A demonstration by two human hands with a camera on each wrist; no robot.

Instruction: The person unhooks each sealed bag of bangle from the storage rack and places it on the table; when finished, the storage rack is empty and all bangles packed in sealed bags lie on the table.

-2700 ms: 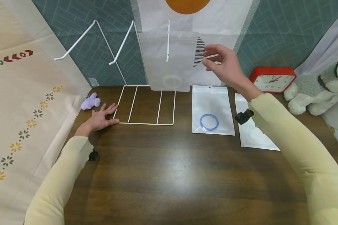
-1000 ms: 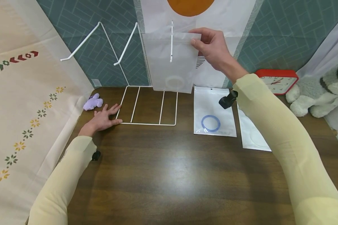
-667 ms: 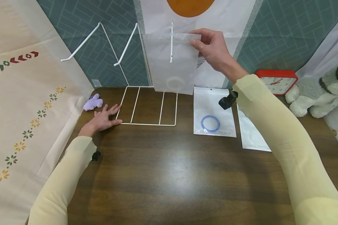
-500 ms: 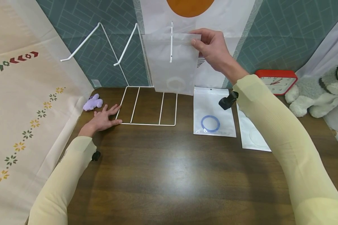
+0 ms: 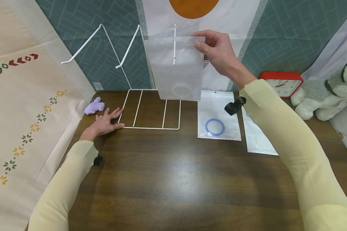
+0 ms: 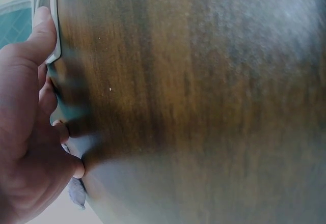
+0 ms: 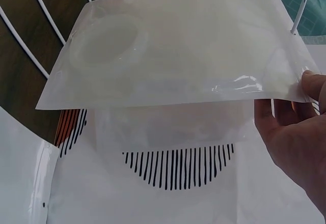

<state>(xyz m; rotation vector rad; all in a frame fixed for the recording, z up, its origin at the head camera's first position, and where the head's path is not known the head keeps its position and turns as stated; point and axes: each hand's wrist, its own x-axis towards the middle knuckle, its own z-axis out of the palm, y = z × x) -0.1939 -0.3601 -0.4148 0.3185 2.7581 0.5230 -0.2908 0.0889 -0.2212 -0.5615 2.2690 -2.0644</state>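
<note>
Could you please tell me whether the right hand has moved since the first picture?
Yes, the right hand moved up-left, nearer the orange circle.

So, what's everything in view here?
Wire rack: one, white, back centre
Held bag: one (perhaps another behind), translucent white, at rack's right hook
Flat bags: two, white, right of rack
Ring: one, blue, showing in left flat bag
Clock: one, red, back right
Plush toys: two, purple left, grey right
Poster: one, white with orange disc, wall
Backdrop: one, teal, both sides of poster
Cloth: one, cream floral, left
Table: one, brown, beneath
Sleeves: two, pale yellow, both arms
Wrist cameras: two, black, at cuffs
Left hand: one, touching rack
Right hand: one, pinching held bag
</note>
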